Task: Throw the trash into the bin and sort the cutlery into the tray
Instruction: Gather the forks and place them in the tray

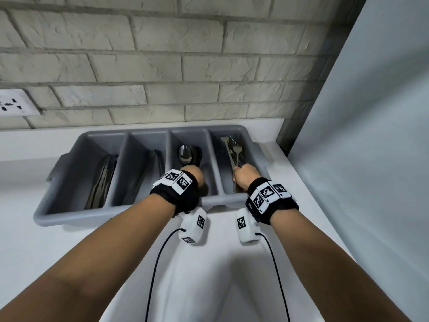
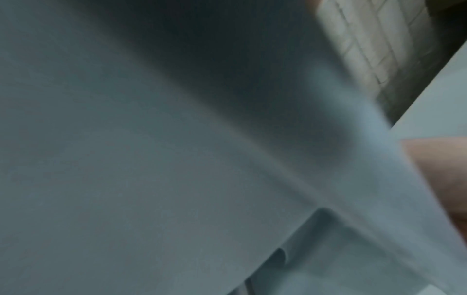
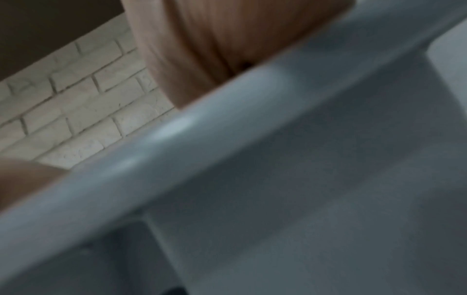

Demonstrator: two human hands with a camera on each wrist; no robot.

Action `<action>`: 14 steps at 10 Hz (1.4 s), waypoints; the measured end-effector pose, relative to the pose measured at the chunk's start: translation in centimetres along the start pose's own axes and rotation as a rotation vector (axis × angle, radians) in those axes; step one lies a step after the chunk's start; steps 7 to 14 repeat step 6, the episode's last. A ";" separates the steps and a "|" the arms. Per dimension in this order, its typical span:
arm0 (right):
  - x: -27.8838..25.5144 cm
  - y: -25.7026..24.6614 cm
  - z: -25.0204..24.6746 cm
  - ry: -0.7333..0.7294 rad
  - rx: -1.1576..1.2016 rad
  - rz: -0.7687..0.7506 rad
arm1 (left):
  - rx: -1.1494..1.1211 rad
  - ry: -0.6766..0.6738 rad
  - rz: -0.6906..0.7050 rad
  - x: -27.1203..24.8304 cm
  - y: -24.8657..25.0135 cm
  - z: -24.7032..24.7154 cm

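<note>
A grey four-compartment cutlery tray (image 1: 69,219) sits on the white counter against the wall. In the head view my left hand (image 1: 193,176) reaches down into the third compartment, just in front of the spoons (image 1: 185,154). Its fingers are hidden behind the wrist. My right hand (image 1: 243,176) is in the rightmost compartment and grips the handle of a fork (image 1: 237,152), which lies among other forks. Dark flat cutlery (image 1: 99,182) fills the leftmost compartment. Both wrist views are blurred: they show only the tray wall (image 2: 151,159), the tray rim (image 3: 202,129) and part of my right hand (image 3: 202,49).
A pale brick wall (image 1: 162,66) stands right behind the tray, with a white power socket (image 1: 16,103) at the far left. A tall white panel (image 1: 371,135) closes off the right side. The white counter (image 1: 209,275) stretches toward me in front of the tray.
</note>
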State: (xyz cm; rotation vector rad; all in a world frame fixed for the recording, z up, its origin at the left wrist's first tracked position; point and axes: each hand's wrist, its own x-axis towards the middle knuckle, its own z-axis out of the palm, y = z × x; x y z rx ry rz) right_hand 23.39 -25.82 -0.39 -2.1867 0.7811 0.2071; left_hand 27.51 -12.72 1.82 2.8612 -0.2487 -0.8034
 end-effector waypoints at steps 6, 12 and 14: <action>-2.7 -1.5 0.8 0.173 0.009 -0.155 | -0.013 0.202 0.242 -2.2 -0.1 -2.4; -2.7 -1.5 0.8 0.173 0.009 -0.155 | -0.013 0.202 0.242 -2.2 -0.1 -2.4; -2.7 -1.5 0.8 0.173 0.009 -0.155 | -0.013 0.202 0.242 -2.2 -0.1 -2.4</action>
